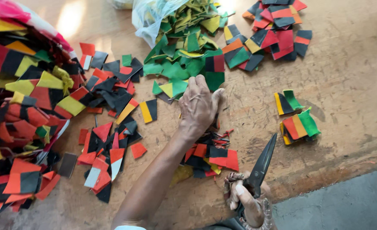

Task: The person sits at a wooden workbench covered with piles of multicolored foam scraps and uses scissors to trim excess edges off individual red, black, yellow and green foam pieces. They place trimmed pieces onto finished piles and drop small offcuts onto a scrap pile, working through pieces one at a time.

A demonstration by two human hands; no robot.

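Nearest the camera, the right hand point(250, 200) is wrapped around the handles of a pair of dark scissors point(260, 168), whose blades point up and away and look almost shut, parked off to the side, seemingly so the tool is ready without getting in the way. The left hand point(199, 106) reaches forward across the wooden surface point(350, 76), palm down and fingers curled narrow, pressing on or gathering fabric pieces at the near edge of a green pile point(184, 59); whether it actually pinches a piece I cannot tell. Beneath its wrist lies a small heap of red and black scraps point(212, 155) with thin trimmings, likely offcuts dropped where the cutting happens. To the right, well apart, two small neat stacks point(297, 117) of striped pieces sit squared up, which suggests sorted or finished work kept separate. On the left, a large loose mound point(22, 110) of red, black and yellow pieces spills toward the middle. Farther off, the green pile pours out of a clear plastic bag point(152, 15), and another mixed heap point(273, 34) lies at the top right.
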